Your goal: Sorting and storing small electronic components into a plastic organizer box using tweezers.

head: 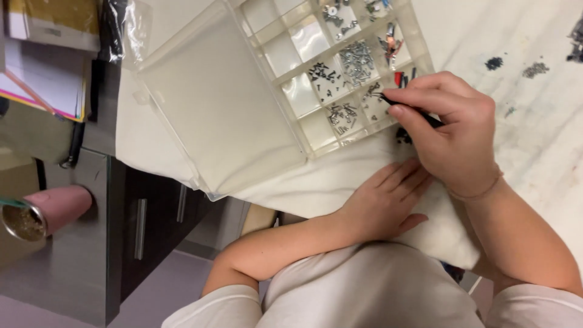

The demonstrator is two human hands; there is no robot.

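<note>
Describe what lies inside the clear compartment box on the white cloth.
The clear compartment box holds small dark and silver screws in several compartments, and some compartments look empty. The right hand, gripping a dark tool, covers the compartments at the box's near corner.

A clear plastic compartment box (340, 79) lies open at upper centre of the frame, lid (212, 103) folded out to its left. Several cells hold small metal screws. Black tweezers (419, 112), held at right-centre, have their tip in a lower-right cell.

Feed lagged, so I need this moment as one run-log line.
right hand: holds black tweezers over clear plastic compartment box | tips at small metal screws | left hand: flat on white cloth
</note>
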